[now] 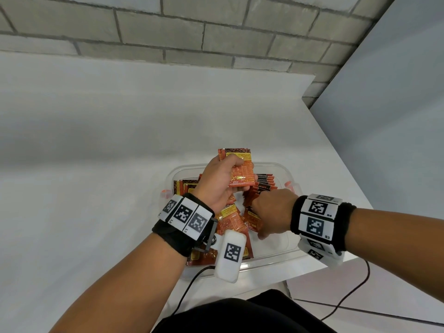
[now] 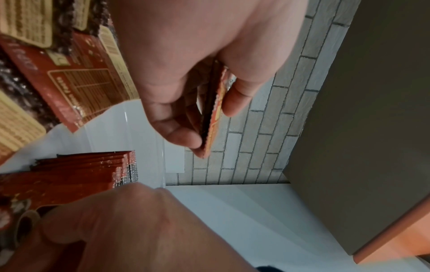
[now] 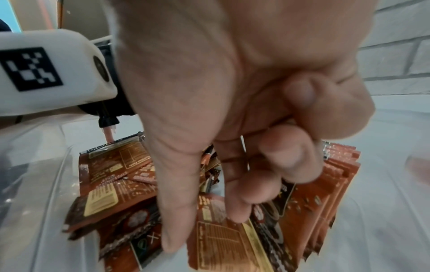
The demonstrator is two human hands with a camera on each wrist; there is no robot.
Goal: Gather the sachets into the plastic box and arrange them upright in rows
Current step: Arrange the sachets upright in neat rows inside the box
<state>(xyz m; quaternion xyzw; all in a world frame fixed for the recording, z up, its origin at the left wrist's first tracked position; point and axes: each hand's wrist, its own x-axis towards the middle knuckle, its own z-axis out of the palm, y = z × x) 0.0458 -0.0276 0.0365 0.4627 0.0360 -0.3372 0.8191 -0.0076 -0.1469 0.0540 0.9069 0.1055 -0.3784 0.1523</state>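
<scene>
Orange-red foil fills the left hand (image 1: 219, 180): thumb and curled fingers pinch a small stack of sachets (image 1: 240, 169), held upright above the far side of the plastic box (image 1: 276, 257). The left wrist view shows that stack edge-on (image 2: 213, 108), several sachets thick, which the head view hides. The right hand (image 1: 269, 212) reaches down into the box with fingers curled among the sachets; the right wrist view shows its fingertips (image 3: 237, 208) touching loose sachets (image 3: 111, 185) lying flat and overlapping, but I cannot tell whether it grips any. Just beyond that hand, a row of sachets (image 1: 264, 182) stands on edge against the far right part of the box; the same row appears at the right of the right wrist view (image 3: 335, 184). Bare box floor shows at the near right corner, beside the right hand. The clear box sits close to the near right edge of the white worktop (image 1: 96, 152), whose left and far parts lie open up to a grey block wall (image 1: 192, 32).
</scene>
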